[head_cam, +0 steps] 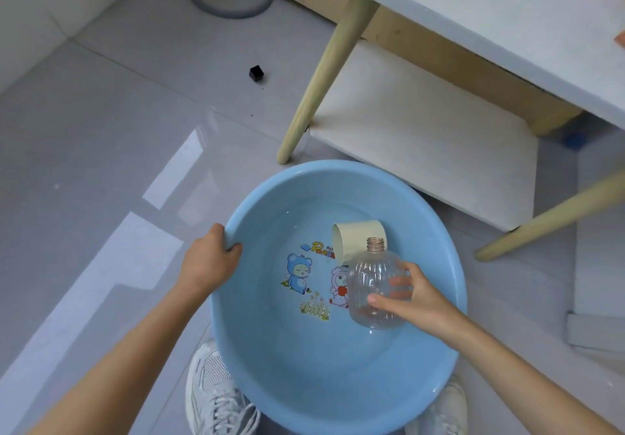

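Bottle (370,286), clear and uncapped, sits in our right hand (416,302), the grip wrapped round its belly from the 4 o'clock side, over the right half of the basin (338,414). Its long axis runs 6 to 12 o'clock, mouth towards 12. The cup (358,238) lies on its side just beyond the mouth, so the right hand is nearer. Our left hand (208,262) clasps the rim at 9 o'clock.

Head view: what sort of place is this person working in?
Probably a room in a home: a glossy tiled floor, a white table on pale wooden legs, and a blue cartoon-printed washbasin that the left hand grips while the right hand holds a clear bottle.
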`<state>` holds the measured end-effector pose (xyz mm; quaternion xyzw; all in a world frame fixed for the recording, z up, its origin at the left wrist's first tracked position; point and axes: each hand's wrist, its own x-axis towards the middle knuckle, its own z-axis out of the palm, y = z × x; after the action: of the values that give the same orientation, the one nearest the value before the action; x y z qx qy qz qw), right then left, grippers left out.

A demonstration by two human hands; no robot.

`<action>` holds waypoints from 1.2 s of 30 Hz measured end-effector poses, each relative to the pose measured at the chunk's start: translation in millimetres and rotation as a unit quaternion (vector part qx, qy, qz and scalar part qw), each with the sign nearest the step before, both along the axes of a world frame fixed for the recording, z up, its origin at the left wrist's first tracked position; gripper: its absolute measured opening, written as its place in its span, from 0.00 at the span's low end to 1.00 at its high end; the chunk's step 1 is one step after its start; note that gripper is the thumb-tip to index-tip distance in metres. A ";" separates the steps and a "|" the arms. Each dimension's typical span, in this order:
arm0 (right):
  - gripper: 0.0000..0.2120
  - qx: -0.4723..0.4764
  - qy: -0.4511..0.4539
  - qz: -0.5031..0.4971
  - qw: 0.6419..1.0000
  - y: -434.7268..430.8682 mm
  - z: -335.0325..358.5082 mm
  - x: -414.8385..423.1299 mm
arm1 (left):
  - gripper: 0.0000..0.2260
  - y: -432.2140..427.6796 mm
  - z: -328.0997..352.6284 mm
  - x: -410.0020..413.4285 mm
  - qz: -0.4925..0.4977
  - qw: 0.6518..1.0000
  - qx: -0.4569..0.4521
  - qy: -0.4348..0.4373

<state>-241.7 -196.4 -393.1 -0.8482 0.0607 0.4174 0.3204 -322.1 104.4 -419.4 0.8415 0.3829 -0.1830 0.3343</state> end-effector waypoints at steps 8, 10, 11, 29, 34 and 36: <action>0.44 -0.061 0.003 -0.025 0.998 -24.0 -22.2 -18.3 | 0.11 -15.9 25.4 -14.8 -0.041 0.999 0.020 -0.007; 0.44 -0.070 0.010 -0.041 0.997 -29.8 -26.1 -20.5 | 0.11 -23.3 35.0 -17.1 -0.050 0.998 0.025 -0.009; 0.43 -0.074 0.009 -0.045 0.996 -31.9 -27.1 -20.5 | 0.11 -26.8 39.5 -17.4 -0.054 0.998 0.030 -0.009; 0.53 -0.100 -0.008 -0.001 0.995 -46.9 -53.1 -21.7 | 0.13 -63.8 86.5 -10.6 -0.089 0.991 0.093 -0.027; 0.53 -0.120 0.021 0.015 0.992 -41.2 -63.3 -29.0 | 0.14 -62.3 83.7 -16.5 -0.084 0.991 0.097 -0.033; 0.52 -0.121 0.019 0.008 0.992 -39.9 -64.8 -30.3 | 0.15 -60.6 80.9 -20.1 -0.077 0.992 0.096 -0.035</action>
<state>-272.0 -236.3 -458.0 -0.8733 0.1098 0.4254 0.2104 -342.2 43.8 -338.6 0.9024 0.3211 -0.1409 0.2504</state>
